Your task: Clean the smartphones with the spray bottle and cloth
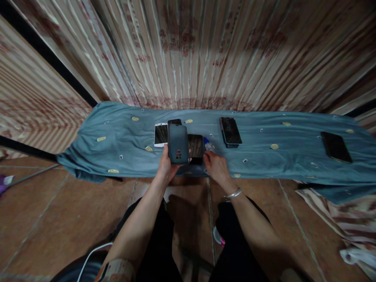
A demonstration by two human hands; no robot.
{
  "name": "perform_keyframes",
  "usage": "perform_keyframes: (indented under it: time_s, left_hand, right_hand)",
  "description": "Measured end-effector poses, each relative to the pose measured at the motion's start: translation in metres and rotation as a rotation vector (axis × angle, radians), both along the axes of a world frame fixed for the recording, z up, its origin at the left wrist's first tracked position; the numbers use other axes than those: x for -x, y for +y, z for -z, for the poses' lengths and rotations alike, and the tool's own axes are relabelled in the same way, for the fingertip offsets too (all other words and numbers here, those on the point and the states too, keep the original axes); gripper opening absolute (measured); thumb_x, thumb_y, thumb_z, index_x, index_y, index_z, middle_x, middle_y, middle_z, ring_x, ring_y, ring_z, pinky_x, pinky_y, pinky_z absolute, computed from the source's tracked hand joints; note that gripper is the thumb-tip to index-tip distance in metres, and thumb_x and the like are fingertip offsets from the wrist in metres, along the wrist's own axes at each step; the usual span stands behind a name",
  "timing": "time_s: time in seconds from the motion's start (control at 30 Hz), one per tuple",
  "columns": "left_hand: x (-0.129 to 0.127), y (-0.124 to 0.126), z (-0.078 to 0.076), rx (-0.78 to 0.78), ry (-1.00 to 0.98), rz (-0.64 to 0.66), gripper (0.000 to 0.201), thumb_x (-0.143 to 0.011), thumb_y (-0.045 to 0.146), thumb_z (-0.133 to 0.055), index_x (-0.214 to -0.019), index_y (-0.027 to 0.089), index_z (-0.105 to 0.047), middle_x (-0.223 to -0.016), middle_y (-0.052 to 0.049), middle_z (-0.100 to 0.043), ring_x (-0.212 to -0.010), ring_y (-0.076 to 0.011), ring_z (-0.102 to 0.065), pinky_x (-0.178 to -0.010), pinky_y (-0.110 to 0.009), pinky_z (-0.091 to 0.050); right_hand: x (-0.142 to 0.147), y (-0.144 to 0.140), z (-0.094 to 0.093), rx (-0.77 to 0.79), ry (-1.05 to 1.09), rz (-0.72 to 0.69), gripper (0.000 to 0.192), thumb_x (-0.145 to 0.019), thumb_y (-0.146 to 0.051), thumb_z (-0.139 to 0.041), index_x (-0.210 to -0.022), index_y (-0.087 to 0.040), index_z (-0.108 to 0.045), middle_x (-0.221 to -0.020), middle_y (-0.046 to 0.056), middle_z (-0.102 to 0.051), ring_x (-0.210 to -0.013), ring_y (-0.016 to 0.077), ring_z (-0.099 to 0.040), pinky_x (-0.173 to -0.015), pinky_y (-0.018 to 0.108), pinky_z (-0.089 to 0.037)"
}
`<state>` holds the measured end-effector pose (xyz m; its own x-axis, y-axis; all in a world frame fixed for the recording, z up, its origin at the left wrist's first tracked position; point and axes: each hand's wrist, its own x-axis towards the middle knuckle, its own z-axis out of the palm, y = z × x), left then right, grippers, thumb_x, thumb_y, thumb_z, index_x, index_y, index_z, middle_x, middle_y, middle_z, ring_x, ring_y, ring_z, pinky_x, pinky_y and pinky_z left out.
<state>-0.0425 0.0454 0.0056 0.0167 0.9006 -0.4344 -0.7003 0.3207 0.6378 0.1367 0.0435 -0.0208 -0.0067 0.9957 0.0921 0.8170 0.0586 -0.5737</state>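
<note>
1. While the left hand [167,167] reaches forward, its fingers clasp a grey phone [178,141] by both long edges; the right hand [216,165] has curled fingers, and I can't tell whether they grip anything.
2. Over the cloth-covered surface [126,137], the grey phone points its long axis away from the body.
3. It partly hides a white phone [160,135] leftward; rightward come a dark phone [196,145], a blue-tipped clear object [208,145] and stacked phones [231,131].
</note>
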Motion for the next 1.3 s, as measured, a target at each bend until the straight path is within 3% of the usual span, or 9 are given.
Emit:
perform_keyframes:
  time_s: [0.13, 0.2, 0.3, 0.43, 0.6, 0.73, 0.83, 1.03, 1.3]
  left_hand:
    - [-0.010, -0.009, -0.001, 0.029, -0.060, 0.152, 0.061, -0.103, 0.050, -0.025, -0.140, 0.009, -0.051, -0.108, -0.017, -0.076, -0.099, -0.0285, -0.074, -0.088, -0.049, -0.059]
    - [-0.017, -0.013, 0.002, 0.038, -0.069, 0.214, 0.060, -0.103, 0.049, -0.025, -0.143, 0.011, -0.049, -0.109, -0.017, -0.075, -0.098, -0.0283, -0.074, -0.087, -0.050, -0.059]
    - [-0.026, -0.018, 0.008, 0.032, -0.060, 0.251, 0.058, -0.103, 0.048, -0.028, -0.146, 0.014, -0.045, -0.110, -0.017, -0.075, -0.095, -0.0281, -0.075, -0.085, -0.050, -0.060]
    - [-0.035, -0.021, 0.016, 0.018, -0.066, 0.286, 0.053, -0.102, 0.047, -0.033, -0.147, 0.021, -0.044, -0.111, -0.014, -0.075, -0.094, -0.0273, -0.075, -0.084, -0.049, -0.060]
    - [-0.043, -0.028, 0.017, 0.013, -0.048, 0.335, 0.048, -0.101, 0.042, -0.041, -0.145, 0.024, -0.048, -0.112, -0.011, -0.076, -0.100, -0.0272, -0.073, -0.086, -0.047, -0.059]
    - [-0.047, -0.033, 0.016, -0.010, -0.013, 0.348, 0.046, -0.101, 0.039, -0.044, -0.143, 0.022, -0.052, -0.110, -0.010, -0.076, -0.101, -0.0265, -0.073, -0.086, -0.044, -0.060]
    - [-0.048, -0.036, 0.017, -0.032, 0.006, 0.399, 0.045, -0.100, 0.038, -0.045, -0.142, 0.021, -0.053, -0.104, -0.010, -0.077, -0.097, -0.0268, -0.074, -0.082, -0.043, -0.062]
    - [-0.047, -0.037, 0.018, -0.064, 0.023, 0.418, 0.046, -0.096, 0.041, -0.053, -0.137, 0.020, -0.058, -0.103, -0.012, -0.077, -0.096, -0.0288, -0.074, -0.078, -0.041, -0.062]
    - [-0.046, -0.037, 0.014, -0.040, 0.045, 0.388, 0.040, -0.100, 0.038, -0.046, -0.133, 0.020, -0.060, -0.101, -0.010, -0.077, -0.096, -0.0270, -0.074, -0.081, -0.041, -0.060]
  right_hand:
    - [-0.019, 0.010, -0.008, -0.058, 0.612, 0.063, 0.028, -0.088, -0.042, -0.054, -0.084, -0.020, -0.072, -0.084, 0.007, -0.076, -0.078, 0.0214, -0.071, -0.075, 0.033, -0.055]
    - [-0.026, 0.017, -0.011, 0.024, 1.038, 0.114, 0.025, -0.081, -0.039, -0.058, -0.087, -0.019, -0.072, -0.086, 0.007, -0.077, -0.080, 0.0203, -0.072, -0.072, 0.031, -0.056]
    - [-0.032, 0.022, -0.014, -0.003, 1.255, 0.143, 0.024, -0.072, -0.032, -0.064, -0.091, -0.019, -0.072, -0.092, 0.006, -0.077, -0.082, 0.0187, -0.071, -0.071, 0.029, -0.055]
    - [-0.026, 0.019, -0.012, -0.169, 1.016, 0.136, 0.028, -0.073, -0.037, -0.070, -0.096, -0.022, -0.072, -0.092, 0.003, -0.076, -0.081, 0.0174, -0.068, -0.074, 0.030, -0.054]
    - [-0.011, 0.012, -0.009, -0.271, 0.603, 0.021, 0.027, -0.084, -0.034, -0.060, -0.104, -0.021, -0.071, -0.105, 0.006, -0.076, -0.096, 0.0221, -0.070, -0.091, 0.038, -0.054]
    - [-0.007, 0.012, -0.008, -0.368, 0.424, -0.067, 0.029, -0.088, -0.026, -0.052, -0.110, -0.021, -0.071, -0.118, 0.008, -0.074, -0.112, 0.0224, -0.068, -0.101, 0.039, -0.051]
    - [-0.012, 0.014, -0.010, -0.407, 0.355, -0.097, 0.032, -0.090, -0.023, -0.048, -0.112, -0.020, -0.071, -0.119, 0.008, -0.074, -0.114, 0.0214, -0.067, -0.103, 0.039, -0.050]
    - [-0.024, 0.015, -0.016, -0.305, 0.323, -0.173, 0.038, -0.085, -0.014, -0.047, -0.113, -0.023, -0.071, -0.118, 0.004, -0.074, -0.110, 0.0214, -0.068, -0.101, 0.040, -0.051]
    - [-0.017, 0.006, -0.018, -0.295, 0.337, -0.229, 0.039, -0.083, -0.012, -0.047, -0.110, -0.026, -0.072, -0.119, 0.002, -0.074, -0.112, 0.0205, -0.067, -0.102, 0.039, -0.051]
